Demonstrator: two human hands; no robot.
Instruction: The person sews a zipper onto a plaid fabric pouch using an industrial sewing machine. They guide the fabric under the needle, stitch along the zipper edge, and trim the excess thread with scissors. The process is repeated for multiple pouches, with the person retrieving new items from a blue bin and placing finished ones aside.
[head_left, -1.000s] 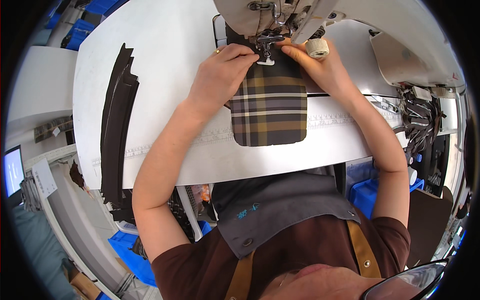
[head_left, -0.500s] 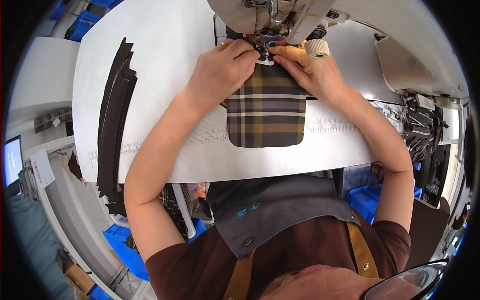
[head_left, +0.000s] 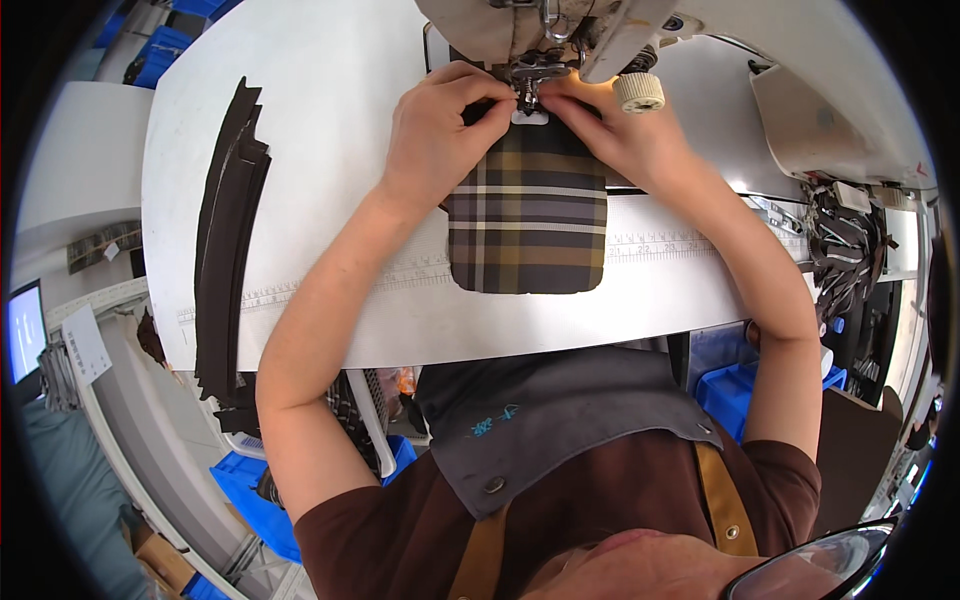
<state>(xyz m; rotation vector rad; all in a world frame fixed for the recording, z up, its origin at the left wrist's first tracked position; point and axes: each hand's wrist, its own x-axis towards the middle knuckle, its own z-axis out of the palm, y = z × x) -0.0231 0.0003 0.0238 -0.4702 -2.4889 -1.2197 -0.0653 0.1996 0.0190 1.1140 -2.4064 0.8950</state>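
Note:
A plaid fabric panel (head_left: 528, 225) in dark grey, olive, brown and white lies flat, its far edge under the presser foot (head_left: 528, 92) of a sewing machine (head_left: 810, 85). My left hand (head_left: 435, 130) is closed at the left of the foot, thumb and forefinger pinching at the panel's far edge. On the other side my right hand (head_left: 635, 135) is closed too, its thumb and fingertips pressed together at the edge close beside the foot. The fingertips partly cover the cloth there. The panel's rounded near end rests free on the white table (head_left: 400, 330).
Long dark brown fabric strips (head_left: 228, 250) lie stacked on the table's left. A printed ruler scale (head_left: 660, 243) runs across the tabletop. A cream knob (head_left: 640, 93) sticks out by my right hand. Blue bins (head_left: 250, 500) stand below, and bundled dark strips (head_left: 845, 250) hang at the right.
My left hand has turned and opened its grip shape slightly, with thumb and forefinger now forming a loop beside the foot. The panel stays under the foot, with little visible shift.

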